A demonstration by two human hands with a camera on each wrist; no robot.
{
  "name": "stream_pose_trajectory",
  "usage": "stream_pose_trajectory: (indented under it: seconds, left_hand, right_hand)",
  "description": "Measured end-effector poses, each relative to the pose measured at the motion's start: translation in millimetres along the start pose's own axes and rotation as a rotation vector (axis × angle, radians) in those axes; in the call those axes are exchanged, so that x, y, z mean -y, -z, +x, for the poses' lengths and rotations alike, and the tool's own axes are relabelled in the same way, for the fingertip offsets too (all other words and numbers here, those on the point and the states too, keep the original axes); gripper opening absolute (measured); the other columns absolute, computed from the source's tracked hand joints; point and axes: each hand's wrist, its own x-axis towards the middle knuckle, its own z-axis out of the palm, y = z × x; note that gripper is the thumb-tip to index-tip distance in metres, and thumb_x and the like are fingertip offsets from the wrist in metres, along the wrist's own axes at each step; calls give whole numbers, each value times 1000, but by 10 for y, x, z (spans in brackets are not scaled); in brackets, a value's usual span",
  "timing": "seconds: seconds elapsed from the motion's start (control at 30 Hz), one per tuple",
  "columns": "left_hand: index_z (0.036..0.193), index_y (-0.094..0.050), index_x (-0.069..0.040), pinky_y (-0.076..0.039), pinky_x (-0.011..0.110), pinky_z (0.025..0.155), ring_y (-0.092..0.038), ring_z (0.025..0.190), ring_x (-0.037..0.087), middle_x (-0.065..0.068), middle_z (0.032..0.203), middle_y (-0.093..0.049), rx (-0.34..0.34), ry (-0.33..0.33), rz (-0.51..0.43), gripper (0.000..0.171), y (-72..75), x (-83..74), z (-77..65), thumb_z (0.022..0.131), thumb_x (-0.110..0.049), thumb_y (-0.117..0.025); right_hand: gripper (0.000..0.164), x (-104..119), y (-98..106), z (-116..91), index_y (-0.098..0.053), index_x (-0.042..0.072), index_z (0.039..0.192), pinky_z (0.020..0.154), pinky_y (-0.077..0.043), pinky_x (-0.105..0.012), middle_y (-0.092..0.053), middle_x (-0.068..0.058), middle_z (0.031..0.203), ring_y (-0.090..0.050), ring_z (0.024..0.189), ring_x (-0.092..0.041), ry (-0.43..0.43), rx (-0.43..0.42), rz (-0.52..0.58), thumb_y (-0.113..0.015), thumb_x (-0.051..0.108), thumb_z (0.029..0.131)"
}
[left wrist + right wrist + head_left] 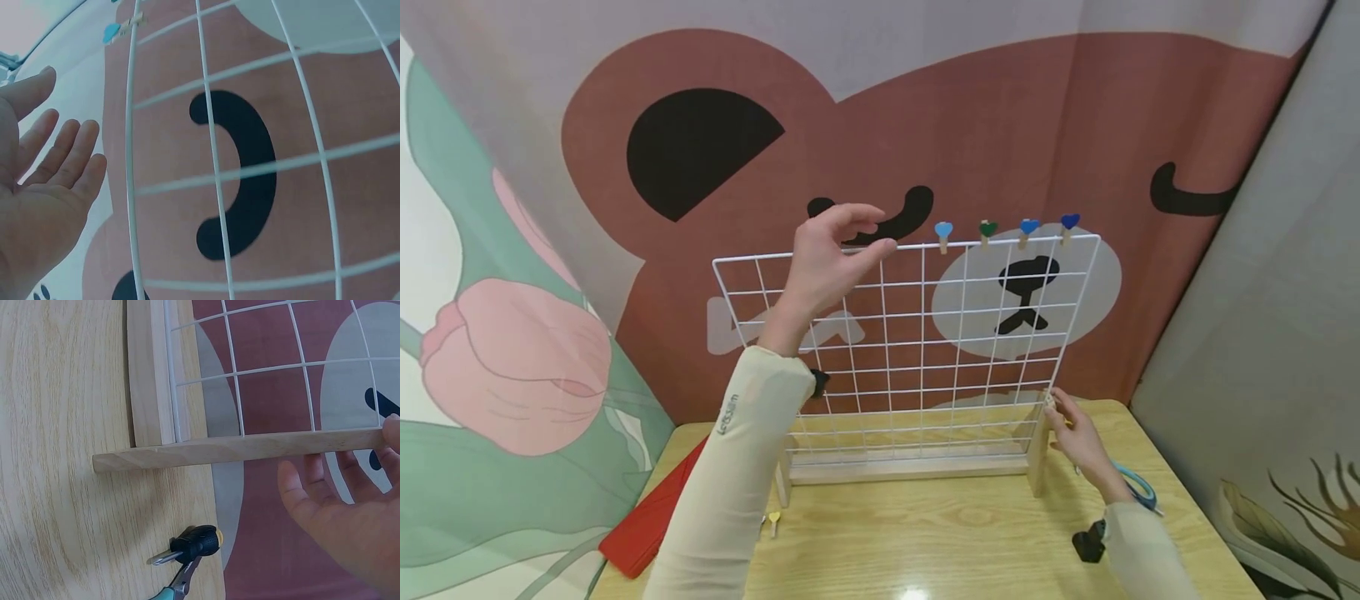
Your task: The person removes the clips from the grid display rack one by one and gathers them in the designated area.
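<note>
A white wire grid panel [886,342] stands upright in a wooden stand [910,473]. Several heart-topped clothespins sit along its top wire at the right, among them a light blue clothespin [943,237] and a green clothespin [987,232]. My left hand [831,262] is raised at the top wire, left of the clothespins, its fingers loosely bent and nothing in them; the left wrist view shows the palm [40,206] beside that wire. Down at the right, my right hand [1081,442] grips the upper end of the stand's side post [250,449], some fingertips hidden behind it.
A yellow heart clothespin [774,522] lies on the wooden table [880,542] at front left, near a red case [658,512]. Blue-handled scissors [1138,483] lie right of the stand, beside a stubby black-handled screwdriver [197,544]. A printed curtain [985,133] hangs behind.
</note>
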Motion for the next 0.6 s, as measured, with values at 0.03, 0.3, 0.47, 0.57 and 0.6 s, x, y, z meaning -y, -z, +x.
stream_pose_trajectory:
  seconds: [0.03, 0.3, 0.47, 0.57, 0.6]
  left_hand:
    - [112, -67, -5, -50, 29, 88, -62, 100, 14, 6, 113, -64, 8, 8, 3, 32, -25, -14, 16, 83, -12, -76]
    - [113, -68, -4, -48, 22, 88, -64, 99, 17, 7, 108, -68, 59, 48, 69, 32, -257, -73, 155, 83, -15, -76]
    - [113, -68, -5, -49, 18, 85, -65, 100, 17, 6, 108, -69, 77, 70, 54, 30, -414, -139, 208, 86, -16, -74]
    - [115, -67, -7, -48, 19, 85, -65, 102, 16, 5, 112, -68, 111, 87, 79, 30, -480, -193, 236, 88, -18, -71]
    - [116, -67, -7, -49, 20, 85, -65, 102, 16, 4, 113, -68, 121, 86, 95, 31, -496, -209, 245, 88, -19, -71]
  right_hand:
    - [56, -1, -3, 1, -16, -1, 151, 80, -52, -50, -25, -37, 145, -39, 123, -53, 1, 0, 0, -35, 25, 106]
    - [55, -8, -5, 10, -17, -2, 151, 81, -52, -53, -27, -38, 143, -40, 122, -53, 8, -11, 1, -35, 24, 106]
    - [55, -25, -5, 11, -19, -2, 150, 75, -54, -44, -32, -37, 141, -45, 118, -48, 11, -23, -5, -37, 24, 105]
    - [54, -38, -5, 7, -20, -2, 150, 73, -54, -40, -33, -37, 140, -45, 117, -46, 9, -27, 1, -37, 23, 105]
    - [54, -42, -3, 6, -20, -2, 150, 73, -54, -40, -33, -36, 141, -44, 118, -46, 8, -28, 1, -37, 23, 105]
